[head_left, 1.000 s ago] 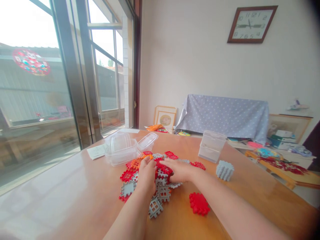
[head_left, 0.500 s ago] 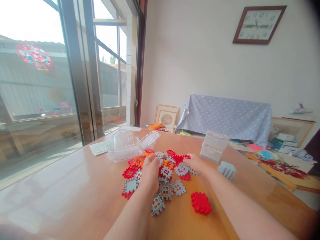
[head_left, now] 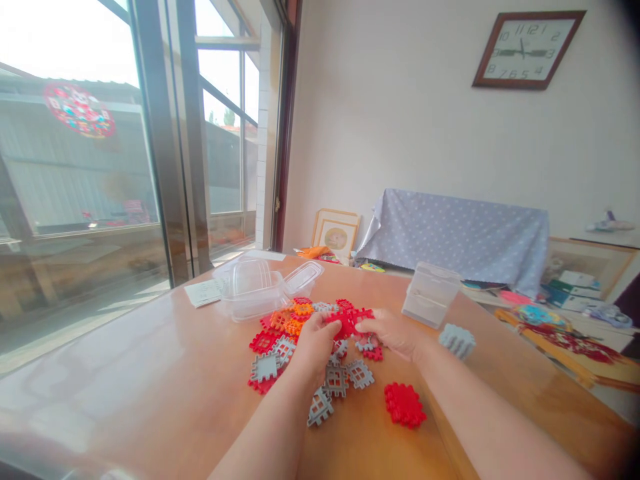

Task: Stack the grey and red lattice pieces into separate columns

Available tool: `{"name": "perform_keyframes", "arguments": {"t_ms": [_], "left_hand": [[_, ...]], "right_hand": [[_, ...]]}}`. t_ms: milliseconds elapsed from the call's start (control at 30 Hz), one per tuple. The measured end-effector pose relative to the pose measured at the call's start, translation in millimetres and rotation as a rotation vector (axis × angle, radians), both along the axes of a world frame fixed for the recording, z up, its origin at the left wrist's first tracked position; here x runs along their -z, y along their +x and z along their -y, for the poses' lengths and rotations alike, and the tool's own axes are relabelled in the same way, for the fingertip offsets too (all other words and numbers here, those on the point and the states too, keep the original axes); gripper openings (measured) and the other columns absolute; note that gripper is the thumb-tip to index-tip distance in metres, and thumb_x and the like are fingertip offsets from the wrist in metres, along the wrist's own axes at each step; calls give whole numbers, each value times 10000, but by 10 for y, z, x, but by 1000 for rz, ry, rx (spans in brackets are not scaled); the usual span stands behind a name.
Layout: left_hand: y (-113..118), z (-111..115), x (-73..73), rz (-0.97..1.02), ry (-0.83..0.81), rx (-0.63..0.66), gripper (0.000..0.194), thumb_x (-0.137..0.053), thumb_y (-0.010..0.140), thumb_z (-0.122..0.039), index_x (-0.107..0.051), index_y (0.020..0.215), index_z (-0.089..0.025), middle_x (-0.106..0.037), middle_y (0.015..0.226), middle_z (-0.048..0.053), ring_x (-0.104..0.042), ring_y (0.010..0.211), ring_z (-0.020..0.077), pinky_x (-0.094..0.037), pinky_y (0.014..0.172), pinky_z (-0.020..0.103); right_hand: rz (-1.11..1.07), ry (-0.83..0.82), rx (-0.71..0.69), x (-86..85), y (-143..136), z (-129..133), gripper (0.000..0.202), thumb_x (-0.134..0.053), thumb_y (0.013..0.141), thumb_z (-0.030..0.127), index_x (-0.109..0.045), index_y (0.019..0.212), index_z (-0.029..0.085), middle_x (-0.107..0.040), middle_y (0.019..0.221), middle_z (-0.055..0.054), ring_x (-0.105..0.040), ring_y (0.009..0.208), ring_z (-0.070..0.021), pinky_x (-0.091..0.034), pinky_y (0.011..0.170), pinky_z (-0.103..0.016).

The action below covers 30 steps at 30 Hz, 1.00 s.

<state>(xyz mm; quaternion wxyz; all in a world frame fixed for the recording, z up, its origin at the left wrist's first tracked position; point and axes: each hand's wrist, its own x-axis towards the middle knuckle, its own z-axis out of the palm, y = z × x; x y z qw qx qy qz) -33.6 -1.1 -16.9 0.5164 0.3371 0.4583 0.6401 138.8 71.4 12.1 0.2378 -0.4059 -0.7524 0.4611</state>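
My left hand (head_left: 316,343) and my right hand (head_left: 393,333) are close together over a pile of notched plastic squares. Both hands pinch red pieces (head_left: 349,323) between them; whether these are joined cannot be made out. Around and under my hands lie orange pieces (head_left: 295,321), grey pieces (head_left: 337,380) and more red pieces (head_left: 263,342), some with window openings. Nearer on the right sits a red stack (head_left: 405,405). A grey stack (head_left: 457,341) stands beyond my right wrist.
On the wooden table (head_left: 165,373), a clear open container (head_left: 255,293) and a paper (head_left: 204,293) lie at back left. A clear box (head_left: 431,295) stands at back right. Behind the table is a dotted cloth (head_left: 455,237).
My left hand has moved right and taken hold of red pieces. My right hand has come inward, bringing red pieces toward it. The view has shifted slightly.
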Motion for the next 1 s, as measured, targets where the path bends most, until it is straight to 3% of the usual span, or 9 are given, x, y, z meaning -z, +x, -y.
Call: {"name": "perform_keyframes", "arguments": {"t_ms": [67,167,233,333,467,567,733,1000], "left_hand": [[-2,2,-7,-15,14,-40,278,-734,678,-324,-632,896,-187,-660,727,1,-544,563,110,-381,528,228],[-5,-3,-22,16,11,-89,234,-707,675,-309,-607,850,-189,-664,727,-4,-550,576,112,-398,535,229],[-2,-8,-30,59,9,-67,209,-691,680,-305,-592,824,-191,-662,728,-3,-561,595,115,-423,555,234],[15,-10,-31,151,3,-7,181,-683,679,-282,-567,787,-194,-620,673,-21,-562,595,108,-463,604,241],[52,12,-26,256,14,80,191,-692,675,-240,-558,804,-201,-633,712,-18,-599,638,107,-501,673,253],[85,51,-39,271,39,174,227,-733,670,-251,-571,822,-200,-649,730,-7,-592,604,101,-488,633,242],[115,104,-82,248,23,330,292,-789,704,-290,-614,918,-193,-670,783,18,-637,677,123,-521,695,267],[94,78,-65,155,16,285,339,-768,763,-336,-599,1015,-183,-720,955,86,-679,796,151,-535,711,262]], "right_hand": [[86,113,101,61,-35,-17,195,-550,801,323,-665,783,166,-720,722,-35,-643,651,-162,-459,555,-238],[150,215,201,183,-12,-108,160,-562,789,292,-669,761,177,-708,699,-32,-661,699,-195,-507,646,-288],[179,283,256,236,30,-153,185,-618,759,272,-704,901,189,-746,855,-51,-684,865,-236,-526,782,-336],[179,427,321,222,61,-110,451,-631,766,239,-642,1216,215,-697,1211,-83,-620,1154,-262,-463,1010,-393],[170,680,265,101,-20,156,452,-609,849,331,-604,1293,244,-644,1288,-82,-583,1207,-259,-441,1063,-406],[235,758,210,48,-105,349,539,-710,788,401,-606,1301,271,-627,1273,-82,-556,1215,-289,-441,1060,-417],[236,722,231,21,13,457,514,-705,777,299,-624,1282,245,-643,1222,-86,-591,1153,-268,-464,1026,-387],[261,381,93,-21,735,794,582,-699,766,272,-586,1337,247,-592,1386,-69,-527,1288,-285,-384,1124,-455]]}}
